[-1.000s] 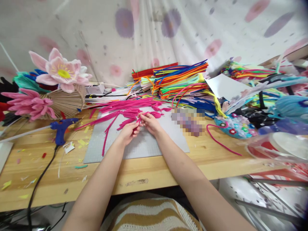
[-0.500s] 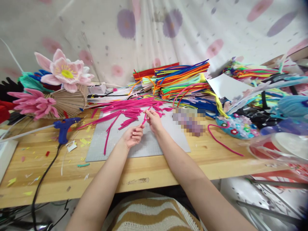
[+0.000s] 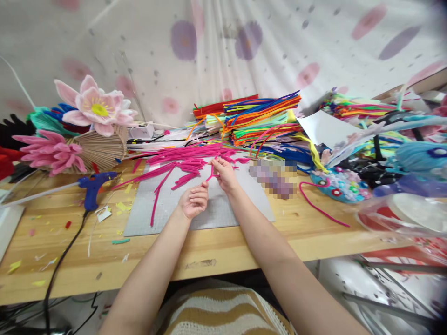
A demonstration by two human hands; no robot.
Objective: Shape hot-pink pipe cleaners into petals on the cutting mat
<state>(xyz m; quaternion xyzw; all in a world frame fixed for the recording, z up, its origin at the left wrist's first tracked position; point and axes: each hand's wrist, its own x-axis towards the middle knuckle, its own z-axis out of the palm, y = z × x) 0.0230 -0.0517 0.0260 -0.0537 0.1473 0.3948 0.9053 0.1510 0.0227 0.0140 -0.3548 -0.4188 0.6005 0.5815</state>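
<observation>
A short magenta pipe cleaner point(image 3: 211, 176), bent with a branch to one side, stretches between my two hands above the grey mat point(image 3: 153, 204). My left hand point(image 3: 194, 201) is closed with thumb and forefinger pinching its lower end, the other fingers curled in. Slightly higher and to the right, my right hand point(image 3: 224, 174) pinches its upper part between thumb and fingertips. Part of the pipe cleaner is hidden behind the right fingers. Just beyond the hands lies a loose pile of magenta pipe cleaners point(image 3: 174, 152), with shorter pieces point(image 3: 188, 166) at its near side.
A blue glue gun point(image 3: 92, 190) with a black cord lies left, among scraps. Fluffy pink flowers point(image 3: 99, 109) stand behind it. Bundles of coloured pipe cleaners point(image 3: 261, 116) fill the back. A blurred-out item point(image 3: 274, 180), a decorated blue piece point(image 3: 338, 186) and a plastic-wrapped tub point(image 3: 401, 211) are right.
My left hand has drawn slightly down and away from the right hand. More of the bent pipe cleaner now shows between them. The view has shifted a little.
</observation>
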